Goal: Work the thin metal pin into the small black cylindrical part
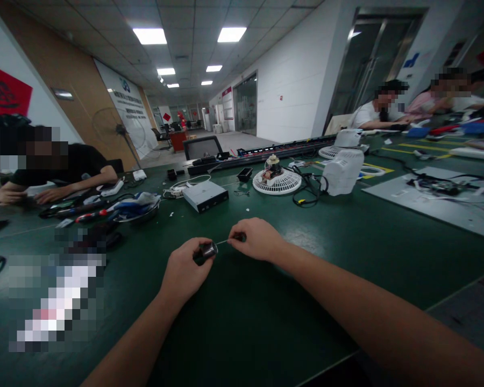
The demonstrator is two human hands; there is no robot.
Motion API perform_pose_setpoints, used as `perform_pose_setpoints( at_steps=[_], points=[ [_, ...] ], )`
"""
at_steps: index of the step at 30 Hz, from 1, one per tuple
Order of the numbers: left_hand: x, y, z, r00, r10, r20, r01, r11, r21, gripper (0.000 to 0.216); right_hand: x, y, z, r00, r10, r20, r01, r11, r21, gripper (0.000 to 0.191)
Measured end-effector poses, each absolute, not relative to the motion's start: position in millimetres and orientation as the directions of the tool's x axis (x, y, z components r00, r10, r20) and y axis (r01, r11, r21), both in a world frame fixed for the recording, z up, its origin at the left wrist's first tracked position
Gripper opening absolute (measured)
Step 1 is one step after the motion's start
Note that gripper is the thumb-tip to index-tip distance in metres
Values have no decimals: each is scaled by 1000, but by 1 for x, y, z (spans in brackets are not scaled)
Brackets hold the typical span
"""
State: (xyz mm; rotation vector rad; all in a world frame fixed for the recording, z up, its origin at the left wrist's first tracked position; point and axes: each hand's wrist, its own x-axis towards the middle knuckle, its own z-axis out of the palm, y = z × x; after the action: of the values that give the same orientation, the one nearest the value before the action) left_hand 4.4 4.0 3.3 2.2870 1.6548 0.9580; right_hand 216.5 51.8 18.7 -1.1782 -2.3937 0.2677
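My left hand is closed around a small dark cylindrical part with a metal end, held just above the green table. My right hand pinches a thin tool with a dark handle; its slim metal shaft reaches to the cylinder's end. Both hands sit close together near the middle of the table, a short way in front of me.
Farther back lie a grey box, a white fan grille with a motor, a white fan body and black cables. A person sits at left by tools; two people sit at far right.
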Motion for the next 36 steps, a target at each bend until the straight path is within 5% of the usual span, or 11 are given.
perform_pose_setpoints(
  at_steps=[7, 14, 23, 36],
  points=[
    [5, 3, 3, 225, 882, 413, 783, -416, 462, 25, 214, 50, 19, -578, 774, 257, 667, 630, -398, 16],
    [6, 2, 3, 225, 885, 408, 787, -412, 459, 25, 210, 46, 18, -513, 817, 263, 758, 575, -307, 17],
    [2, 7, 0, 26, 924, 382, 831, -233, 505, 32, 214, 53, 21, -324, 927, 190, 858, 373, -353, 30],
    [-3, 11, -5, 24, 938, 346, 845, -204, 494, 32, 192, 58, 0, -607, 752, 254, 720, 657, -223, 51]
  ],
)
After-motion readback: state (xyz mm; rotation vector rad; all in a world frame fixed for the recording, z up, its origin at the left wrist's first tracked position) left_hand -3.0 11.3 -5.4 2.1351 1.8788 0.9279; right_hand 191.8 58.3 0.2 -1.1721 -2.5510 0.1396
